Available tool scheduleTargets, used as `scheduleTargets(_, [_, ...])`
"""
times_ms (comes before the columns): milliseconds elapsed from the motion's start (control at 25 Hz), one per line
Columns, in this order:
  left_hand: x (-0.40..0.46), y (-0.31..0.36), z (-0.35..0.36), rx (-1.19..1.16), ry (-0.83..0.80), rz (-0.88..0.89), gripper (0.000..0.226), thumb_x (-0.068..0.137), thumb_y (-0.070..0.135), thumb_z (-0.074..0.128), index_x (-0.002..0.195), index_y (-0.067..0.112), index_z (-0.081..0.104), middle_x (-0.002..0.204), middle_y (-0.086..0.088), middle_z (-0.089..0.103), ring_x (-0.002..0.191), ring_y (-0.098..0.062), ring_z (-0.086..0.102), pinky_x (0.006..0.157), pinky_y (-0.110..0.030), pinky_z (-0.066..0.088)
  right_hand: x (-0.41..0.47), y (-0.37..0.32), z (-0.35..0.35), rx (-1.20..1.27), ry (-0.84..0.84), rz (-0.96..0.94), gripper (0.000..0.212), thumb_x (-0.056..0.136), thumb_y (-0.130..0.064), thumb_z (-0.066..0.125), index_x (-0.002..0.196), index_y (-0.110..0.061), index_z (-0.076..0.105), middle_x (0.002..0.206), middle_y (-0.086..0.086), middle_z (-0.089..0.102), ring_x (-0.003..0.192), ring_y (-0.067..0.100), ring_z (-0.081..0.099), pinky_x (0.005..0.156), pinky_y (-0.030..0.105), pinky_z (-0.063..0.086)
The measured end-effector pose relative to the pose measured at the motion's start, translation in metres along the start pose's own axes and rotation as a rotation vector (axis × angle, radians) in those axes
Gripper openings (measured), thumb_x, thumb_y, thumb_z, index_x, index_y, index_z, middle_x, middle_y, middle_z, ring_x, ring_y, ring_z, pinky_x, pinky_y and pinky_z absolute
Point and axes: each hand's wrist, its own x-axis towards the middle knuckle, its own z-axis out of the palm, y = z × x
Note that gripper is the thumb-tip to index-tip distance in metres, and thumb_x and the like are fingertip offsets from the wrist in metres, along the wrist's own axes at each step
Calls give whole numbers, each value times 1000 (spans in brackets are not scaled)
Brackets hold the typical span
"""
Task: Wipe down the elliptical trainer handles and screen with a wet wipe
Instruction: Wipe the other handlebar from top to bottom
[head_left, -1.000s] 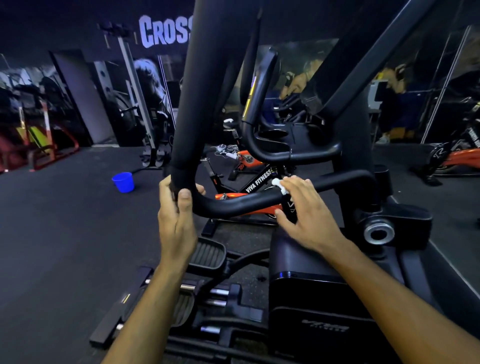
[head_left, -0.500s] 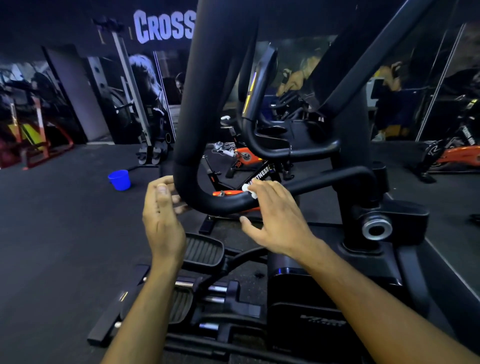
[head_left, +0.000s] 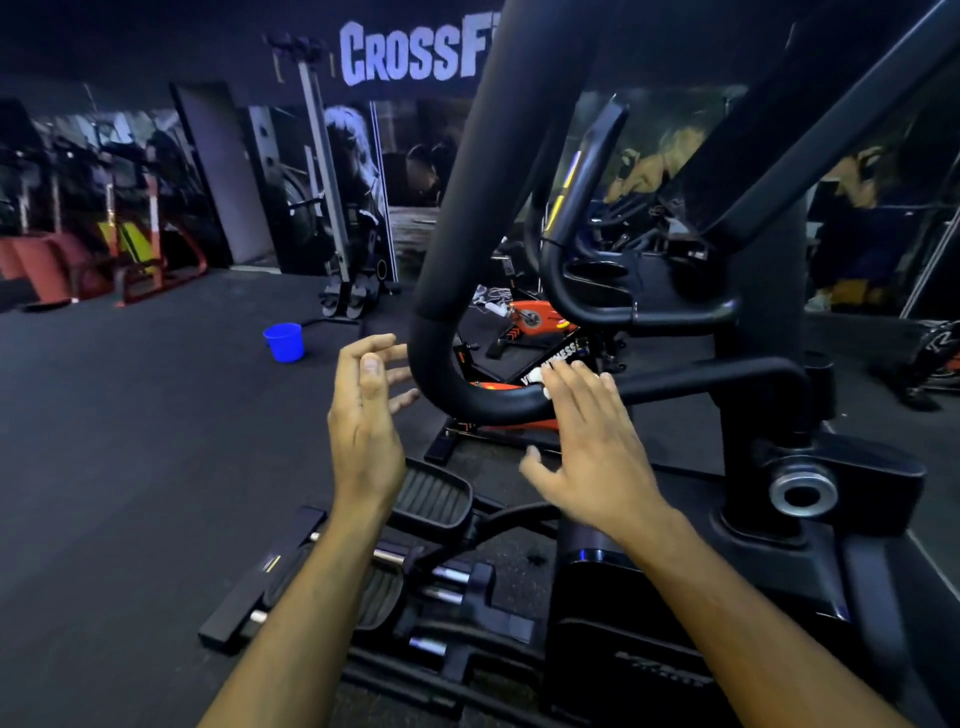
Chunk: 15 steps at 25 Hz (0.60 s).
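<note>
The black elliptical trainer (head_left: 644, 629) fills the middle and right of the view. Its thick curved handle (head_left: 478, 400) bends down from the top and runs right as a low bar. My right hand (head_left: 587, 447) lies over that bar with straight fingers, pressing a small white wet wipe (head_left: 544, 379) against it; only a corner of the wipe shows past my fingertips. My left hand (head_left: 363, 421) hovers just left of the handle's bend, fingers spread and loose, touching nothing.
A ribbed pedal (head_left: 431, 493) and slide rails lie below my hands. An orange spin bike (head_left: 530, 322) stands behind the handle. A blue bucket (head_left: 284, 341) sits on the dark floor to the left, with racks and machines along the back wall.
My left hand has let go of the handle's bend and drawn back with fingers spread. My right hand slid the wipe left along the bar, and its fingers have straightened.
</note>
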Motion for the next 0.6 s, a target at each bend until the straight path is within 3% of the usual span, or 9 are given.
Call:
scheduleTargets(120, [0, 1, 3, 6, 3, -2, 45, 108, 43, 33, 130, 12, 57, 115, 12, 72, 106, -6, 69, 86, -28, 57, 8, -39, 5, 97, 2, 9, 80, 79, -43, 53, 148, -3, 41, 151, 11, 44, 146, 31, 34, 125, 48, 18])
scheduleTargets(320, [2, 8, 1, -16, -4, 30, 45, 107, 46, 34, 134, 17, 54, 122, 8, 69, 114, -9, 68, 92, -27, 56, -5, -67, 3, 264, -57, -26, 94, 82, -33, 60, 162, -12, 14, 168, 3, 16, 156, 17, 6, 128, 38, 10])
scheduleTargets(400, [1, 8, 2, -31, 15, 1, 42, 107, 44, 31, 136, 21, 52, 129, 1, 66, 115, -7, 67, 94, -27, 55, 2, -89, -7, 460, -95, 54, 94, 84, -31, 62, 162, -19, 12, 168, -5, 14, 155, 12, 12, 126, 31, 15])
scheduleTargets(520, [-2, 8, 6, -63, 5, -11, 44, 105, 52, 31, 137, 29, 50, 133, -1, 64, 117, -4, 66, 94, -23, 53, 16, -117, -25, 846, -140, 215, 93, 81, -33, 63, 161, -33, 15, 163, -16, 24, 139, -10, 32, 110, 10, 26])
scheduleTargets(600, [-3, 7, 8, -89, 1, -19, 46, 106, 49, 31, 140, 25, 49, 132, -1, 63, 115, -3, 67, 92, -21, 53, 27, -125, -33, 1072, -114, 287, 95, 71, -46, 56, 159, -38, 21, 160, -17, 34, 135, -14, 36, 111, 16, 30])
